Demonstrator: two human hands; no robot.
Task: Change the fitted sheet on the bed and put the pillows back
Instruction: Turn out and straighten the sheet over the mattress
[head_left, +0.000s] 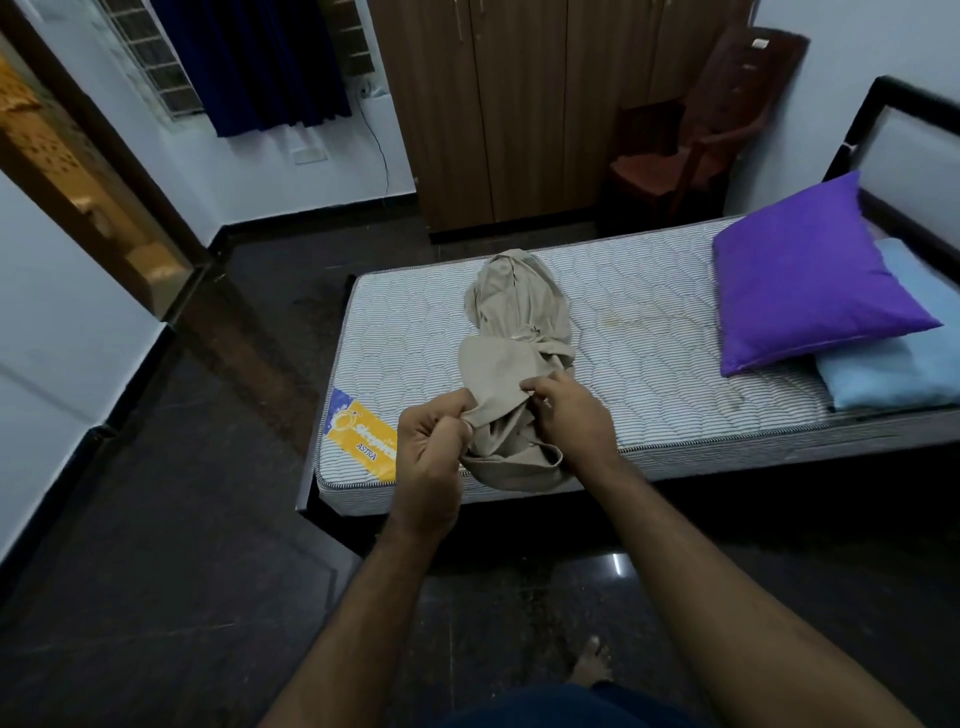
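A bunched beige fitted sheet lies across the middle of the bare striped mattress. My left hand grips the sheet's near edge with curled fingers. My right hand pinches the same edge a little further right. A purple pillow leans on a light blue pillow at the head end, on the right.
The black bed frame's headboard stands at the right. A brown wardrobe and a brown plastic chair stand behind the bed. Dark tiled floor spreads to the left, with a door at far left. My bare foot is near the bed.
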